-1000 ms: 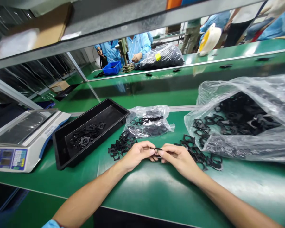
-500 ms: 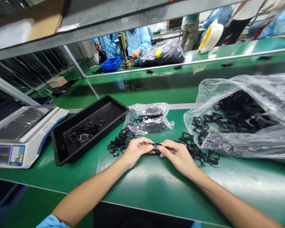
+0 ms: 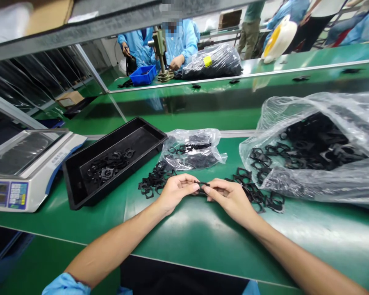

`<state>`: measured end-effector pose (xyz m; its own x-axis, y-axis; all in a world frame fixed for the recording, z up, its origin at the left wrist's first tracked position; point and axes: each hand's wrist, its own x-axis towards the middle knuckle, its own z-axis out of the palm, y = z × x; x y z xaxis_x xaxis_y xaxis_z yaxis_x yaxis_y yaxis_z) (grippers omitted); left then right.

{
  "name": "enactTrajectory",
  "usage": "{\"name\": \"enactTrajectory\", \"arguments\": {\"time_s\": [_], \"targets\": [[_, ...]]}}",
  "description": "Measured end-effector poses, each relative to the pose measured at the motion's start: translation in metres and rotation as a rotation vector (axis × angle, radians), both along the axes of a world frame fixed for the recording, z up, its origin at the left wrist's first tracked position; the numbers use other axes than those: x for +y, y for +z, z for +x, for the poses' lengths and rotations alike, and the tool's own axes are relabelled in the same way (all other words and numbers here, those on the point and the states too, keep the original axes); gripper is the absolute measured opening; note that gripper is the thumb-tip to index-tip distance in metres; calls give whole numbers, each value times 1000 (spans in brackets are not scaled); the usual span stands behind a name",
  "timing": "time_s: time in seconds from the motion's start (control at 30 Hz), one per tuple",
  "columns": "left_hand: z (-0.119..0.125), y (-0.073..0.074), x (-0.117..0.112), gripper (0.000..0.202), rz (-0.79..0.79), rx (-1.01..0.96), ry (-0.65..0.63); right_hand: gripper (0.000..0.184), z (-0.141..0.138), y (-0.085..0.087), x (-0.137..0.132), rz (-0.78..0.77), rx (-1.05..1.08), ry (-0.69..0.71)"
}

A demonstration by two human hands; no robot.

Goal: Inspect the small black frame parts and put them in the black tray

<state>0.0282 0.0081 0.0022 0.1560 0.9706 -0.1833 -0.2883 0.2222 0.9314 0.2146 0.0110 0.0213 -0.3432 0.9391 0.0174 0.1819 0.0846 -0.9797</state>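
Between my two hands is a small black plastic part with a ring-like opening, partly covered by fingertips. My left hand pinches its left side between thumb and fingers. On its right side my right hand grips it the same way. Loose black ring-shaped parts lie left of my left hand, and more black parts are spread beside my right hand. Behind the hands lies a small clear bag with black parts in it.
A black tray with several parts stands at left, beside a white weighing scale. A large clear plastic bag of black parts fills the right. Beyond a divider, co-workers in blue sit near a bench press and a blue bin.
The view has shifted slightly. The black part between my hands is tilted a little differently; both hands keep their hold on it.
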Motion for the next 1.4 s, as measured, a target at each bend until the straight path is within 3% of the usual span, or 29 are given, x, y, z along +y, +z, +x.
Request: {"name": "enactTrajectory", "arguments": {"time_s": [0.27,0.67,1.07,1.27,1.4], "targets": [[-3,0,-2,33,131,67,57,43,-4,-3,-2,-70,109,-8],[-8,3,-8,28,274,79,-73,22,0,-1,-6,305,-129,-80],[-4,9,-9,30,249,177,-113,23,-1,-3,-7,354,-156,-39],[-7,5,-7,30,166,179,-52,22,0,-3,-7,203,-165,-51],[-9,0,-4,31,103,140,-46,34,-1,-4,-4,26,-43,-65]]}}
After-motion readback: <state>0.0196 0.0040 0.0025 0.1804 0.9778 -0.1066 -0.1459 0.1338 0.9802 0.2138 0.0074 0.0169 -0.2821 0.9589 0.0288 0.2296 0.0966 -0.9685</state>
